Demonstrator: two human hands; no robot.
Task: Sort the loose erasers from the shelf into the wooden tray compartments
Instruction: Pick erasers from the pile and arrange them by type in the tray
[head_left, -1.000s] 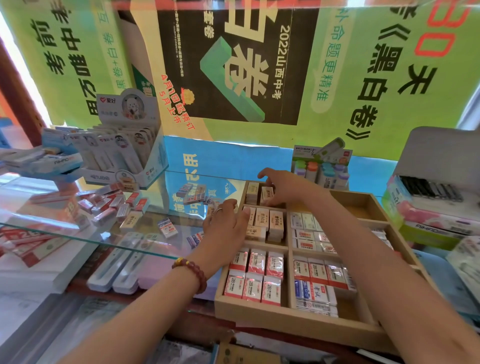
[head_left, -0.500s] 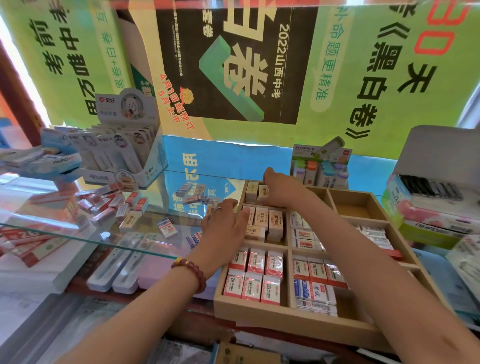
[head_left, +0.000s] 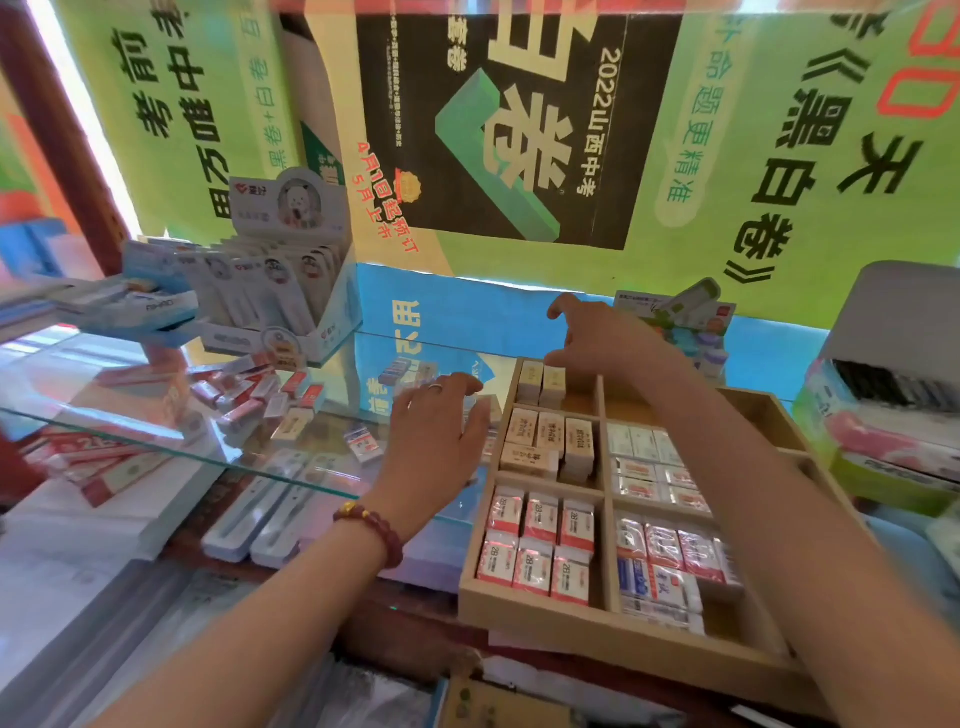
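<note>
Tray (head_left: 524, 616): far-left compartment, 2 yellow erasers (head_left: 542, 382); near-left, 6 red-white erasers (head_left: 540, 548). Right hand (head_left: 597, 340) above the 2, grip wide. Left hand (head_left: 434, 436) left of tray, grip unclear.

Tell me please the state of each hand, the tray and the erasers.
Wooden tray: far left compartment partly filled.
Right hand: open, above that compartment.
Left hand: palm down over the glass shelf; grip unclear.
Loose erasers: scattered on the shelf.
</note>
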